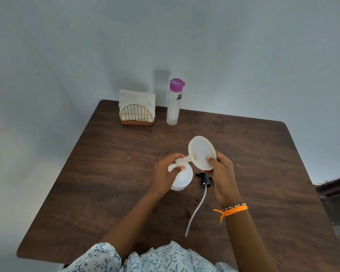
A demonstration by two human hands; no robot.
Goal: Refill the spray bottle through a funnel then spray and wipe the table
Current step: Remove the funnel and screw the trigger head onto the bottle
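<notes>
Clothing: blue-flowered white fabric [145,258] fills the bottom edge, nearest the viewer, overlapping the near edge of the surface.
Surface: dark brown wood-grain table top [263,173] with rounded corners, set against a pale wall; every place below is given from the spray bottle.
Water bottle: tall clear cylinder with a purple cap [174,102], upright, well beyond the spray bottle at the far edge.
Napkin holder: gold wire arch on a brown base holding white paper napkins [137,109], far beyond and a little left of the spray bottle, beside the water bottle.
Funnel: white translucent plastic [199,153], tilted, its wide mouth up and to the right of the spray bottle, its spout slanting down-left over the bottle's top.
Spray bottle: small round white plastic body [182,178], standing uncapped near the middle.
Spray head: black trigger with a long clear dip tube [204,178], lying just right of the spray bottle, tube trailing toward the viewer.
Left hand [168,173]: fingers curled round the funnel spout at the spray bottle's top.
Right hand [222,179]: pinches the funnel's rim, thumb inside; orange thread and beaded bracelet [233,209] at the wrist.
</notes>
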